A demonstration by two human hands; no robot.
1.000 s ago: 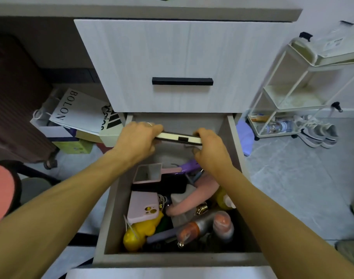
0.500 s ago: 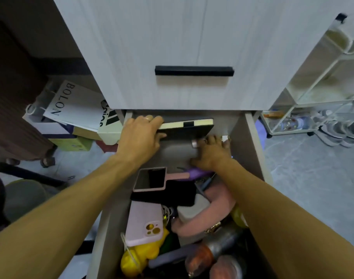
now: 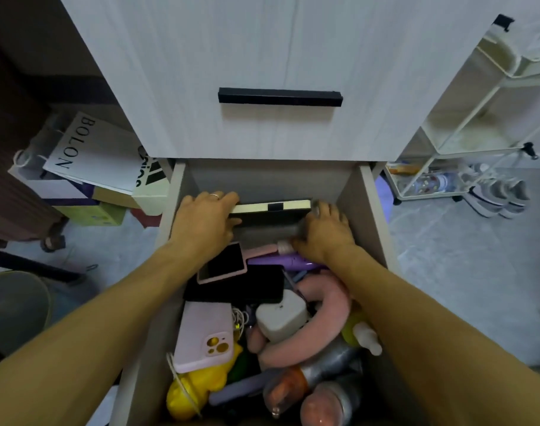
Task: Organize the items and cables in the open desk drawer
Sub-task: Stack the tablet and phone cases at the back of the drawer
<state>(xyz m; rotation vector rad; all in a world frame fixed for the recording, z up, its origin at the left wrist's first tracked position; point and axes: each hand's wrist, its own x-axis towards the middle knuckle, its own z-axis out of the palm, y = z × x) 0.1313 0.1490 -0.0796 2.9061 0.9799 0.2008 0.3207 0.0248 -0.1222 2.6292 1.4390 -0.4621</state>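
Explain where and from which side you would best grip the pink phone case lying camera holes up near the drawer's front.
Likely best: pinch the pink phone case across its long edges from above. It lies flat on top of the pile, tilted slightly, its left edge beside the drawer wall, its right beside white cables, so sideways approaches look cramped.

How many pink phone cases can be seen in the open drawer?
2. One pink phone case, opening up, lies near the left hand at the back. The other pink case, camera holes up, lies front-left on the yellow toy. The clutter may hide more.
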